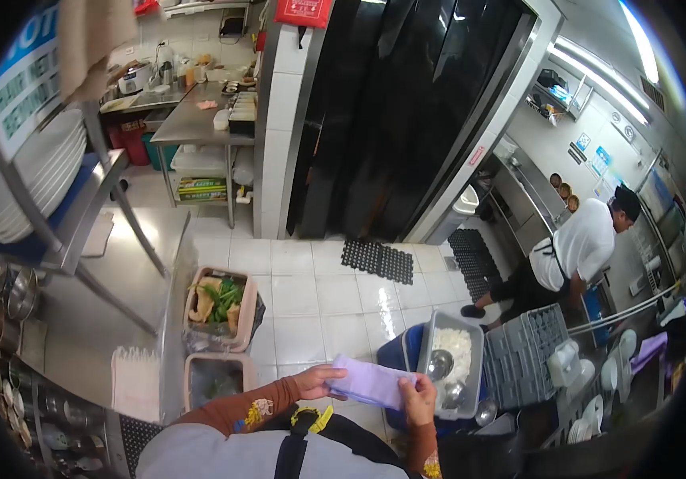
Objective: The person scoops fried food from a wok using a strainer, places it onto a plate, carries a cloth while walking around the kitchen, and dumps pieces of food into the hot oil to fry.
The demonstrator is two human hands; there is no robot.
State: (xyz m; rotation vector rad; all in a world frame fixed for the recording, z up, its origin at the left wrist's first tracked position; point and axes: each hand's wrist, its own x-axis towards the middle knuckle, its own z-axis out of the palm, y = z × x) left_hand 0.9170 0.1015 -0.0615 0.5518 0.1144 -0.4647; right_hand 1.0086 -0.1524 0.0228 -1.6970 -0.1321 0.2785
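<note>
The lilac cloth [371,382], folded into a flat long shape, is stretched between the two hands, in front of the body and above the tiled floor [295,335]. From left to right: on the steel table [111,303] a white towel [136,379] lies near the corner. Beside this table stand two pinkish bins, and the upper bin [241,342] has green leaves in it. Then comes the left hand [316,382]; its fingers are together and clamped on the left end of the cloth, with the fingertips at its edge. The right hand [419,397] pinches the other end; the thumb lies over the cloth, and no open space is seen between thumb and cloth. Just to the right there is a grey tub [476,359] with white food and metal bowls inside. Next are grey dish racks [522,355], and behind them a person in a white shirt [586,239] bends forward.
</note>
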